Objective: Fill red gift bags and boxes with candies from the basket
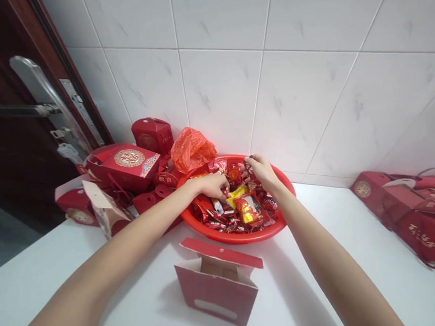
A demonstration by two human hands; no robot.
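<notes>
A red plastic basin [234, 237] full of wrapped candies [231, 217] stands on the white table against the wall. Over its left half, my left hand [212, 185] is closed, with its fingertips on a small red-wrapped candy beside a yellow wrapper [237, 192]. My right hand [261, 169] reaches in at the far right, fingers curled down among the candies; what they grip is partly hidden. A larger red-and-gold packet [249, 210] lies on top of the pile. In front of the basin, a red paper box [217, 290] stands upright, its top flaps open.
Several red gift boxes [131, 163] are heaped at the left, some with open flaps. Behind them sits a crumpled red plastic bag [191, 149]. More red boxes [413, 210] lie at the right. A dark door with a metal handle [51, 98] borders the table's left.
</notes>
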